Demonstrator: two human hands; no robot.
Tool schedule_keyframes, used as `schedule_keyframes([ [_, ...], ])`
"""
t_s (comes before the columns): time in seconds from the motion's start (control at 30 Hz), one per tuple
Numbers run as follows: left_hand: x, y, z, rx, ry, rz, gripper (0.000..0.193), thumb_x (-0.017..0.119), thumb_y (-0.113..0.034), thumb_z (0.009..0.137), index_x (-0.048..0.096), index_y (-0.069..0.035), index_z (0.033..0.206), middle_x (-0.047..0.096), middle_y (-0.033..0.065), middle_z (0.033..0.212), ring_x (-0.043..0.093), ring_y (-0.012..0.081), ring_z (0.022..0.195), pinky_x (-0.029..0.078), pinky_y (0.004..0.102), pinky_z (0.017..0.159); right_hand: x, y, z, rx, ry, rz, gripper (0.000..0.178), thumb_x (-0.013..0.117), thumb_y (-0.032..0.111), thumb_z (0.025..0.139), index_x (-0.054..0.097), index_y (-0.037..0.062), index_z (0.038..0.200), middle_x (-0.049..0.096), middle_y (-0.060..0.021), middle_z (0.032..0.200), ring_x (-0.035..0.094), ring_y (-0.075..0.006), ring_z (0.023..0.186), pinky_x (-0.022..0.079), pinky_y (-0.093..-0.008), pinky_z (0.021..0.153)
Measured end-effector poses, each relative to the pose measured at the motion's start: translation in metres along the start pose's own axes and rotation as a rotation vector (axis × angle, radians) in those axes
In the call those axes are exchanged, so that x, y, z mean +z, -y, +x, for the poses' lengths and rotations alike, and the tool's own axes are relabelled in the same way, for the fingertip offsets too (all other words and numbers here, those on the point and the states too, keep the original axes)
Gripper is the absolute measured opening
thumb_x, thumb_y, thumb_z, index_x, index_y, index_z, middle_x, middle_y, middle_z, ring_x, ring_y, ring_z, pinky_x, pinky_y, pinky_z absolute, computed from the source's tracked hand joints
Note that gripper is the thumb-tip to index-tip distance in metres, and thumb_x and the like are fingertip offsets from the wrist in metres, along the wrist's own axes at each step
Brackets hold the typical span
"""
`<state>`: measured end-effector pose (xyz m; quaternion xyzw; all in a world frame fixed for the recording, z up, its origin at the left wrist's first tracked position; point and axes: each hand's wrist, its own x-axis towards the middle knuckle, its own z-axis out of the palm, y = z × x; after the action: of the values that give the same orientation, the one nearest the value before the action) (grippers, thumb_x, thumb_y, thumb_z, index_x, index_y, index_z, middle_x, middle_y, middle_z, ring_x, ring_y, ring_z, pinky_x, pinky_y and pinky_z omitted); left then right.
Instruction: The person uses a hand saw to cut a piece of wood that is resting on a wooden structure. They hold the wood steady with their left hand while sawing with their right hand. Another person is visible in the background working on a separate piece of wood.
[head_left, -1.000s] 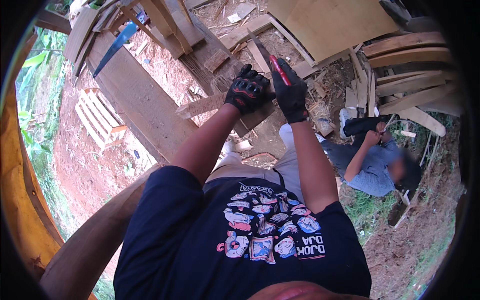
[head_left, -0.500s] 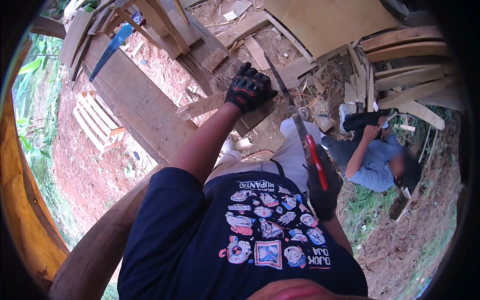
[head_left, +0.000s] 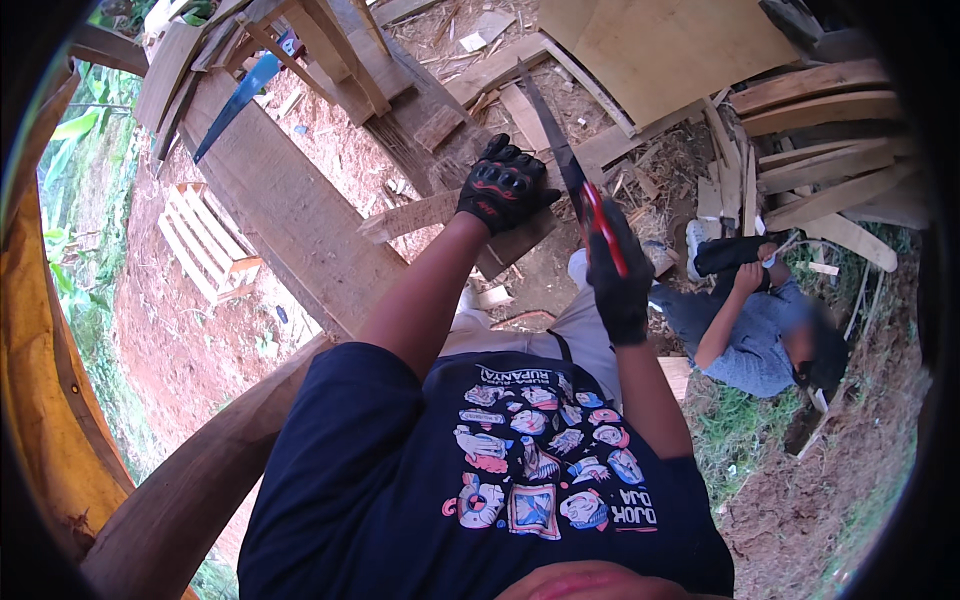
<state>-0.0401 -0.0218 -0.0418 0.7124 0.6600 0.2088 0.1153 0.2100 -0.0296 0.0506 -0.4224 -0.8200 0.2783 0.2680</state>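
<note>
My right hand (head_left: pixel 620 285), in a dark glove, grips the red handle of a handsaw (head_left: pixel 560 145). The saw's long dark blade points away from me, to the right of the wood. My left hand (head_left: pixel 503 187), in a black glove with red trim, presses on a wooden board (head_left: pixel 415 214) with its fingers curled down over it. The part of the board under the glove is hidden. A squared wood end (head_left: pixel 518 243) shows just below that hand, near my knees. The blade and the wood look apart.
A wide plank (head_left: pixel 290 190) lies at the left, with a blue-bladed saw (head_left: pixel 237 105) on it. A slatted crate (head_left: pixel 208 243) stands on the ground. At the right sits another person (head_left: pixel 755 325), beside stacked timber (head_left: pixel 830 110). A plywood sheet (head_left: pixel 660 55) lies at the far side.
My right hand has moved forward and slightly left with the handsaw, bringing the blade farther out beside the wood. My left hand stays on the board; the whole view has shifted slightly.
</note>
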Motion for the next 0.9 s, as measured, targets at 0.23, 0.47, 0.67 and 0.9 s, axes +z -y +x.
schedule_keyframes([
  [0.23, -0.003, -0.009, 0.003, -0.023, 0.048, -0.008, 0.045, 0.071, -0.055, 0.100, 0.078, -0.011, 0.101, 0.079, 0.0158, 0.110, 0.073, 0.0359, 0.118, 0.042, 0.0528, 0.123, -0.107, 0.077, -0.126, 0.262, 0.286, -0.276, 0.048, 0.070, 0.013, 0.107, 0.063, 0.0009, 0.154, 0.074, -0.0248, 0.144, 0.078, -0.0413, 0.121, 0.064, -0.0455, 0.095],
  [0.47, -0.006, -0.005, 0.006, -0.009, 0.126, -0.003, 0.044, 0.070, -0.056, 0.100, 0.079, -0.013, 0.105, 0.080, 0.0151, 0.110, 0.072, 0.0357, 0.118, 0.037, 0.0538, 0.128, 0.039, -0.016, 0.041, -0.126, -0.111, 0.100, 0.041, 0.072, 0.012, 0.107, 0.069, 0.0005, 0.146, 0.076, -0.0250, 0.137, 0.076, -0.0397, 0.125, 0.062, -0.0448, 0.100],
  [0.67, 0.005, -0.001, 0.010, 0.052, 0.059, 0.054, 0.045, 0.070, -0.057, 0.100, 0.080, -0.013, 0.103, 0.080, 0.0155, 0.111, 0.070, 0.0364, 0.121, 0.038, 0.0550, 0.127, 0.062, -0.033, 0.058, -0.077, -0.132, 0.077, 0.049, 0.071, 0.018, 0.106, 0.064, 0.0061, 0.153, 0.074, -0.0239, 0.140, 0.075, -0.0431, 0.121, 0.063, -0.0491, 0.098],
  [0.9, -0.009, -0.014, 0.011, 0.036, 0.132, 0.092, 0.046, 0.072, -0.055, 0.102, 0.074, -0.009, 0.103, 0.077, 0.0194, 0.104, 0.073, 0.0401, 0.109, 0.045, 0.0555, 0.117, -0.089, 0.066, -0.132, 0.238, 0.134, 0.026, 0.051, 0.071, 0.012, 0.106, 0.061, 0.0033, 0.156, 0.070, -0.0240, 0.148, 0.074, -0.0414, 0.128, 0.062, -0.0485, 0.101],
])
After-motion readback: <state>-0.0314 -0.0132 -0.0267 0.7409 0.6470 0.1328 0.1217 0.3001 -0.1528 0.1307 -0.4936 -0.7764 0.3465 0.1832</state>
